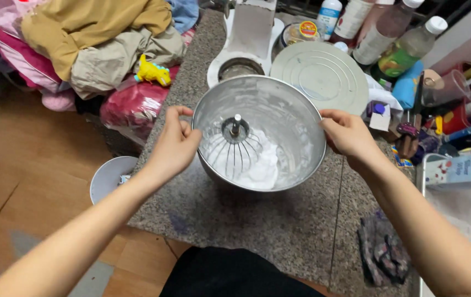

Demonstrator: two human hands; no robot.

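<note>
A steel mixing bowl point(296, 118) rests on the speckled granite counter point(246, 220). Inside it lies a wire whisk attachment point(235, 144) in white whipped foam point(260, 165). My left hand point(174, 146) grips the bowl's left rim. On the opposite side, my right hand point(348, 133) holds the right rim. Just behind the bowl stands the white stand mixer base point(246, 44).
A round metal lid point(319, 74) lies behind the bowl, with bottles point(398, 44) and jars beyond. Clutter and a carton point(458, 168) crowd the right side. A dark cloth point(381, 250) lies near the front. Clothes point(92, 38) pile at left; a pale bucket point(109, 176) stands on the floor.
</note>
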